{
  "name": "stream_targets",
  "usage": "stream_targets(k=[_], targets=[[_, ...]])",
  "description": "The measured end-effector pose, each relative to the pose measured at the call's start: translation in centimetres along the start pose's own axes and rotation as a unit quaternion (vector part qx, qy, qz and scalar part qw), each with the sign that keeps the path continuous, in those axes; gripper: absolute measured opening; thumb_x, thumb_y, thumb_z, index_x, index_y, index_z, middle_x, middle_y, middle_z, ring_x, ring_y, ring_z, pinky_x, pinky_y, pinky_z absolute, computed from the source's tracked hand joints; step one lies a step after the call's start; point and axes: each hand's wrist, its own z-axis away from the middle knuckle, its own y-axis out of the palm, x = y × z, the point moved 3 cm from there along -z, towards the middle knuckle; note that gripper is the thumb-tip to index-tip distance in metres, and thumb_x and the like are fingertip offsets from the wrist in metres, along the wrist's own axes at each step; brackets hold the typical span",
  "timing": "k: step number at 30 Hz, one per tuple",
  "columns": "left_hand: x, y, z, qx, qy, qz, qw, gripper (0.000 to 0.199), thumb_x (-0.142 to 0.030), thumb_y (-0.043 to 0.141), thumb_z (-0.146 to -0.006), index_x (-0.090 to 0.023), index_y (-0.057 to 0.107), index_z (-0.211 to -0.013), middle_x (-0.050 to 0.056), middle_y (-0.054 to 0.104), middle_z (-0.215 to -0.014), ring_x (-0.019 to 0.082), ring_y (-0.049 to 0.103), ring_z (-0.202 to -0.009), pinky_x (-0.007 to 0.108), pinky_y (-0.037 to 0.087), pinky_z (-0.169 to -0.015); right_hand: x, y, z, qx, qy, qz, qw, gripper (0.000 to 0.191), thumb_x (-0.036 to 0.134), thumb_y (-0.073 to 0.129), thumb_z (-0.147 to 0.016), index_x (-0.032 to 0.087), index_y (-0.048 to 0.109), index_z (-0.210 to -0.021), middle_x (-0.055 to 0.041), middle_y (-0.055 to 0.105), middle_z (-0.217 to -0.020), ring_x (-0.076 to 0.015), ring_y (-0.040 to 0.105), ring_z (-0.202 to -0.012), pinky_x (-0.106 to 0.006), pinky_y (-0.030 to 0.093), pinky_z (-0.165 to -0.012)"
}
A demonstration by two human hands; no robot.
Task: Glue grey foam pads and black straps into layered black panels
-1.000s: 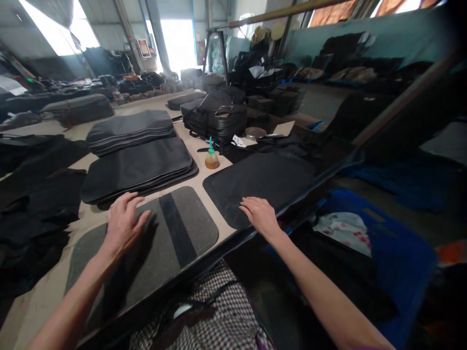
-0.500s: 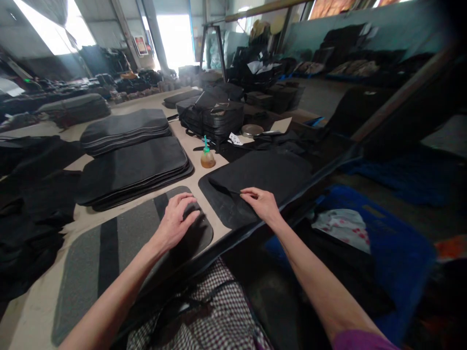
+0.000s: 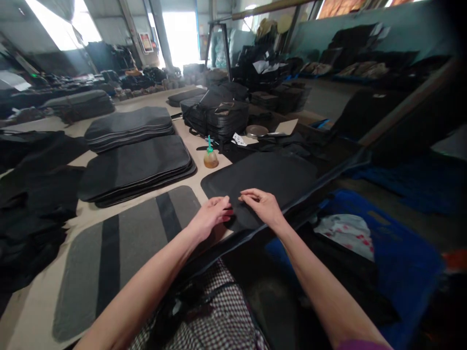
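Observation:
My right hand (image 3: 261,205) is over a dark rounded panel (image 3: 270,175) at the table's front edge. Its thumb and forefinger are pinched together; what they hold, if anything, is too small to make out. Beside it, at the same panel's left part, is my left hand (image 3: 213,214), its fingers loosely bent and apart, with nothing visible in them. Under and left of my left forearm lies a flat grey rounded panel (image 3: 136,228) with two black strips across it. Behind both panels stands a small squeeze bottle (image 3: 210,159) with a green spout and amber liquid.
Stacks of dark panels (image 3: 138,163) lie at the left, beside heaped black cloth (image 3: 32,209). Farther back are a black bundle (image 3: 215,116), a round metal dish (image 3: 256,131) and a paper tag (image 3: 239,139). Below the table at right is a blue crate (image 3: 401,248) holding cloth.
My left hand has moved right, from the grey panel to beside my right hand. The raised fold in the dark panel's covering now lies flatter. My right hand has hardly moved.

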Motion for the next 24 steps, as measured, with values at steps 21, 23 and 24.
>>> stream_targets(k=[21,23,24], targets=[[-1.2,-3.5,1.7,-0.014,0.044,-0.02,0.999,0.037,-0.034,0.078,-0.085,-0.015,0.065,-0.113,0.012,0.075,-0.109,0.013,0.07,-0.082,0.024,0.051,-0.072,-0.9,-4.6,4.6,-0.023,-0.198,0.21,0.957,0.025,0.033,0.064,-0.1,0.025,0.07,-0.123,-0.0046,0.076,-0.111,-0.0222,0.073,-0.096,-0.035,0.058,-0.086],[-1.1,-3.1,1.7,-0.012,0.04,-0.022,0.999,0.037,-0.035,0.079,-0.084,-0.015,0.065,-0.112,0.012,0.075,-0.108,0.013,0.07,-0.082,0.024,0.05,-0.071,-0.8,-4.4,3.2,-0.063,-0.146,0.182,0.97,0.023,0.042,0.073,-0.093,0.024,0.073,-0.108,-0.0031,0.075,-0.095,-0.0219,0.071,-0.084,-0.034,0.056,-0.077],[-1.1,-3.0,1.7,-0.01,0.039,-0.023,0.999,0.037,-0.035,0.079,-0.084,-0.015,0.065,-0.112,0.012,0.075,-0.108,0.013,0.07,-0.082,0.024,0.05,-0.071,-0.7,-4.2,2.6,-0.083,-0.125,0.169,0.974,0.025,0.045,0.077,-0.088,0.024,0.073,-0.1,-0.0021,0.073,-0.089,-0.0214,0.068,-0.079,-0.033,0.053,-0.073]])
